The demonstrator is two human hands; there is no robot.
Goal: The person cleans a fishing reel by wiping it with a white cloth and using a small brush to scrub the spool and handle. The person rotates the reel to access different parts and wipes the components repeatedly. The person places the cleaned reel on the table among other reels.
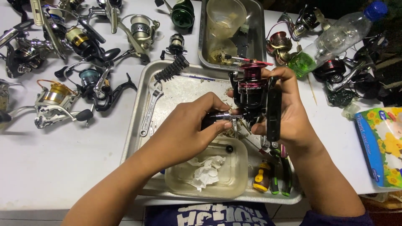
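While the right hand (289,113) wrapped around a black reel (253,94) with a pink spool, holding it upright over the tray (144,83), the left hand (188,129) pinched a small metal knob (222,116) at the reel's side, thumb and fingers closed on it, probably so the body stayed braced while that part was worked. Both grips were shut: the right fully around the reel's body and foot, the left only at the fingertips. The reel hung above the middle of the tray, likely so anything that dropped would land in metal rather than on the table (63,163). A wrench (150,109) lay along the tray's left side, and a clear tub (209,171) with crumpled tissue (205,171) sat at the near edge, close under the hands for wiping. Pliers (279,175) with green grips and a small yellow-capped bottle (261,178) rested at the tray's near right corner. Other reels (63,100) were spread over the table to the left, well apart from the work, and a plastic bottle (335,37) with green liquid lay to the right. A second tray (232,33) stood behind.
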